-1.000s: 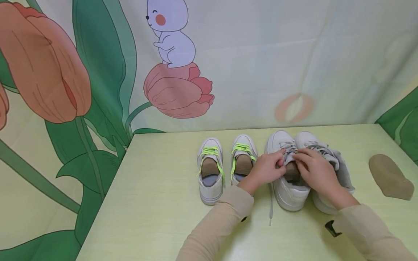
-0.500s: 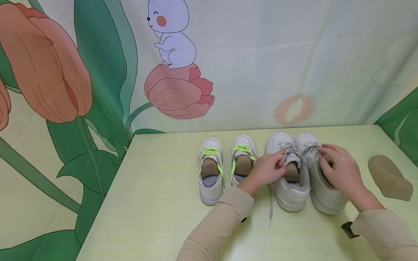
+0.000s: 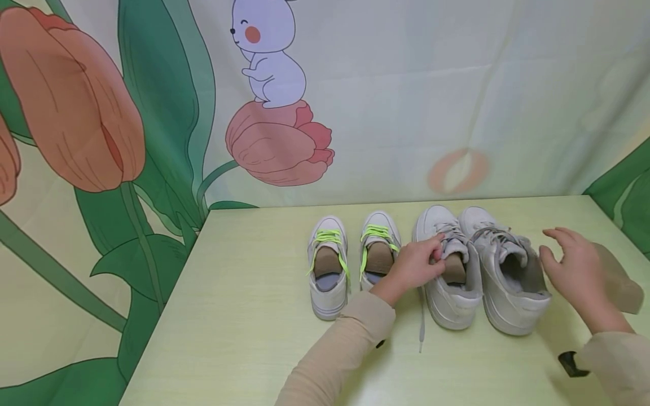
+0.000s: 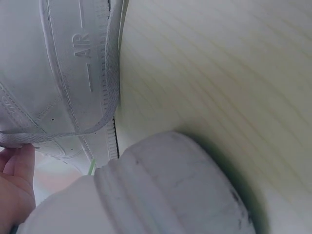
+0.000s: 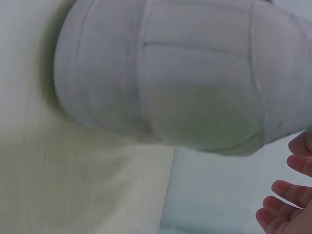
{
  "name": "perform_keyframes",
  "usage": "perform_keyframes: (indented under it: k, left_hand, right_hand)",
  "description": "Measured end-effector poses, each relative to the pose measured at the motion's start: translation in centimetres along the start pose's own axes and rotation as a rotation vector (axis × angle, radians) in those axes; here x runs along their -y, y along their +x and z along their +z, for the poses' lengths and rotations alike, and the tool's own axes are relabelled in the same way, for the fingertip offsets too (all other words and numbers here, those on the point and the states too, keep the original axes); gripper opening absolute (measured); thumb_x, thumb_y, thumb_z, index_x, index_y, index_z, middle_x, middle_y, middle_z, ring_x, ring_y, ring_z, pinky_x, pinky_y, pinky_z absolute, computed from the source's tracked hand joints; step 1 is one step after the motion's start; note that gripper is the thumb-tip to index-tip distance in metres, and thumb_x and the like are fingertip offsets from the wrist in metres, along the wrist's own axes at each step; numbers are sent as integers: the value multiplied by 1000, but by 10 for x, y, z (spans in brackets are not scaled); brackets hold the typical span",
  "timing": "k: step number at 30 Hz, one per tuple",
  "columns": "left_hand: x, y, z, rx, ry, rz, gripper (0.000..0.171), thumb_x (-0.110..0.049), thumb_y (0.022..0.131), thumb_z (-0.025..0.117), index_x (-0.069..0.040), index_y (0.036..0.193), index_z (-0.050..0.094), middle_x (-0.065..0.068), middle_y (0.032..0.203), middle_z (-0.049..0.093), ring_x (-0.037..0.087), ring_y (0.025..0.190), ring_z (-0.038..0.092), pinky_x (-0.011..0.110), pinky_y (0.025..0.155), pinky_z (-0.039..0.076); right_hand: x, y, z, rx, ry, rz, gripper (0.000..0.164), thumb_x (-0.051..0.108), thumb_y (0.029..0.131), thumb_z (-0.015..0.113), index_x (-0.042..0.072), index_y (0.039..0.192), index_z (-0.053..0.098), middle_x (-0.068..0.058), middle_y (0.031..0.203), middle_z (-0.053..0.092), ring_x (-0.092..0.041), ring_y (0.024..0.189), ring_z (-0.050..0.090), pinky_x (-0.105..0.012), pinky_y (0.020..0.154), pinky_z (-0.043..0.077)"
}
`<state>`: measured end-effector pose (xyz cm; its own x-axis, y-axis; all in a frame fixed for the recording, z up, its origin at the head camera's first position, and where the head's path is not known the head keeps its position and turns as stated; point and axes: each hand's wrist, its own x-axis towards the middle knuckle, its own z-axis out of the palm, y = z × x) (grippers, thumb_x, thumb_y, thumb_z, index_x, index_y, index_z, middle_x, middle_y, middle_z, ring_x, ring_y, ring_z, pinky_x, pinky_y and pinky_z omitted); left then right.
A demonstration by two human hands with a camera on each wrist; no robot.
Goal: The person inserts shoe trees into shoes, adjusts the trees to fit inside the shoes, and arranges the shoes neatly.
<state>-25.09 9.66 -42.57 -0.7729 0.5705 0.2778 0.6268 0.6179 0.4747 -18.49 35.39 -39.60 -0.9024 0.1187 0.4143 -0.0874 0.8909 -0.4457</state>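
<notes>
In the head view my left hand (image 3: pixel 413 262) grips a large white sneaker (image 3: pixel 452 307) at its tongue and lace edge. A brown insole (image 3: pixel 454 268) lies inside that sneaker. One loose grey lace (image 3: pixel 421 321) trails down its left side; the left wrist view shows the lace (image 4: pixel 111 73) passing close by my fingers (image 4: pixel 23 163). My right hand (image 3: pixel 576 268) is in the air with spread, slightly bent fingers, holding nothing. Below and behind it lies a loose brown insole (image 3: pixel 622 282), partly covered by the hand. The second large sneaker (image 3: pixel 513 310) stands between my hands, no brown insole visible in it.
Left of the large pair stand two smaller white sneakers, one (image 3: pixel 327 299) in full view and the other (image 3: pixel 378 225) partly behind my left wrist. Both have neon-green laces and brown insoles. A printed cloth (image 3: pixel 376 113) hangs behind the pale wood-grain table (image 3: pixel 228 316).
My right hand has left the left large sneaker, passed over the right one and moved right to the loose insole. My left hand has stayed in place.
</notes>
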Motion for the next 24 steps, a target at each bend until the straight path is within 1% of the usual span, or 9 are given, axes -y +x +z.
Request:
perform_keyframes:
  k: [4, 6, 8, 13, 17, 20, 24]
  left_hand:
    - [1, 0, 0, -4, 3, 3, 17, -20, 77, 60, -17, 71, 44, -4, 125, 53, 9, 50, 34, 12, 49, 26]
    - [0, 0, 0, -6, 2, 3, 17, -20, 77, 60, -17, 71, 44, -4, 125, 54, 9, 51, 34, 12, 49, 26]
    - [0, 0, 0, -4, -3, 1, 17, -20, 77, 60, -17, 71, 44, -4, 124, 54, 9, 50, 34, 12, 50, 26]
    - [-1, -1, -1, 7, -11, -9, 17, -20, 77, 60, -17, 71, 44, -4, 125, 53, 8, 49, 32, 12, 49, 26]
    - [-1, -1, -1, 3, -5, -4, 17, -20, 77, 59, -17, 71, 43, -4, 122, 55, 8, 51, 34, 11, 51, 27]
    - [0, -1, 0, -2, -5, 1, 17, -20, 78, 59, -17, 71, 43, -4, 119, 56, 8, 51, 35, 11, 51, 27]
    - [0, -2, -1, -1, -14, -2, 17, -19, 77, 59, -17, 71, 43, -4, 122, 55, 8, 50, 32, 11, 50, 26]
  right_hand:
    - [-12, -1, -2, -1, -49, 30, 36, 12, 85, 45, -10, 114, 48, -34, 116, 45, -48, 97, 44, -56, 83, 30]
    - [-15, -2, -3, 0, -66, 58, 39, 15, 86, 45, -10, 115, 47, -34, 116, 45, -49, 98, 43, -57, 84, 29]
    - [-18, -3, -5, 7, -77, 93, 42, 19, 87, 44, -10, 117, 45, -35, 118, 43, -50, 104, 39, -57, 88, 27]
    - [-23, -5, -9, 47, -78, 176, 51, 29, 90, 41, -10, 122, 41, -34, 125, 37, -52, 112, 31, -58, 93, 22]
    - [-27, -7, -11, 84, -96, 229, 57, 36, 90, 39, -8, 126, 37, -32, 130, 33, -52, 116, 27, -60, 92, 22]
    - [-29, -8, -12, 93, -101, 252, 59, 38, 89, 39, -6, 128, 36, -31, 131, 32, -52, 117, 26, -61, 91, 22]
    - [-34, -9, -12, 76, -104, 257, 59, 38, 88, 40, -6, 128, 36, -31, 130, 33, -53, 116, 25, -61, 91, 22]
